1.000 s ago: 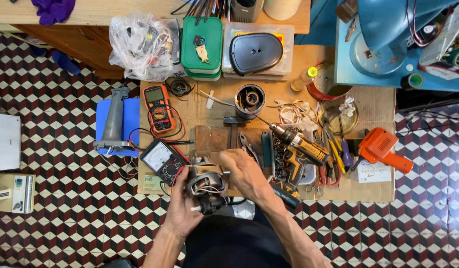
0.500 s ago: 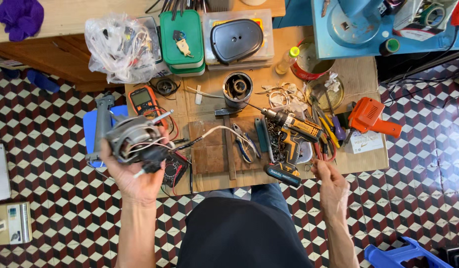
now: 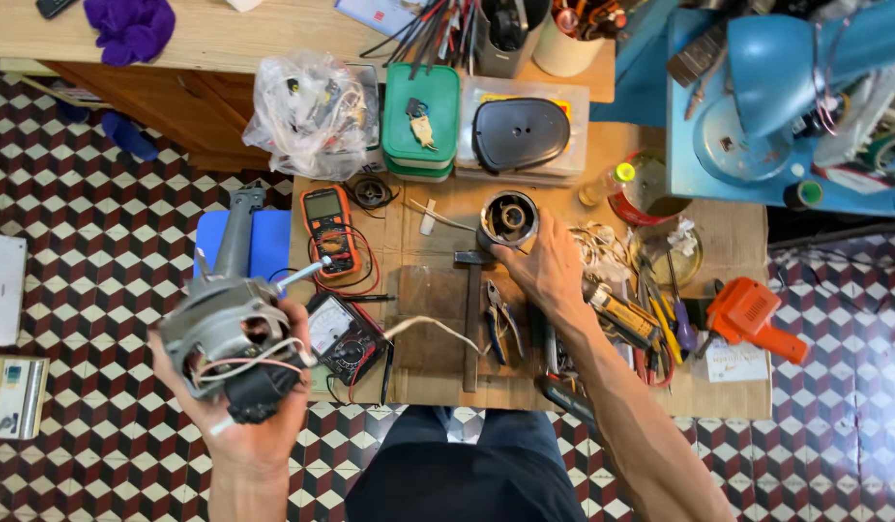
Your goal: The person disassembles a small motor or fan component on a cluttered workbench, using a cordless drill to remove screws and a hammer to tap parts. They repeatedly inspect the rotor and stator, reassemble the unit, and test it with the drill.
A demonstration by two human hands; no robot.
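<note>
head camera is looking down on a cardboard-covered worktop [image 3: 438, 372] over a checkered floor [image 3: 99, 222]. the left hand [image 3: 259, 430] is gripping a grey electric motor [image 3: 230, 338] with red and white wires, fingers wrapped around it, holding it up off the worktop's left edge, with its shaft pointing toward an orange multimeter [image 3: 328, 227]. the right hand [image 3: 549, 271] is reaching forward, fingers partly curled and touching a round metal motor part [image 3: 508, 219] that is sitting upright near the worktop's middle; whether it is gripping it cannot be told. a black meter [image 3: 339, 336] is lying just beside the motor, and pliers [image 3: 500, 319] and an orange drill [image 3: 752, 317] are lying to the right.
</note>
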